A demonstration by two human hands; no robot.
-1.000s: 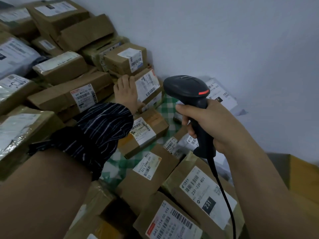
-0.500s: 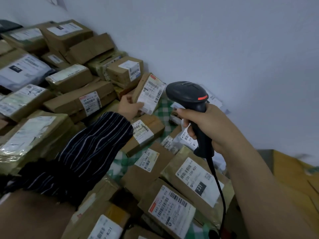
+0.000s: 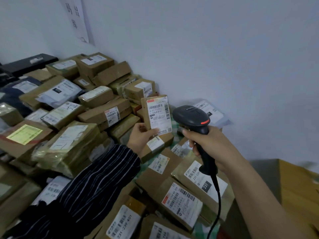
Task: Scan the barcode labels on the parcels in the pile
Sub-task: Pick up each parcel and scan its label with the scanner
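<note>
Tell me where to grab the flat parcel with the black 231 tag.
Probably its right edge, coming from the right: the 231 parcel lies label-up, other boxes crowd its left, and that edge looks free at the pile's border.

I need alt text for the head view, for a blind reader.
A left hand holds a small brown parcel upright, label toward the camera; the right hand grips a black scanner beside it, above a pile of labelled parcels.
</note>
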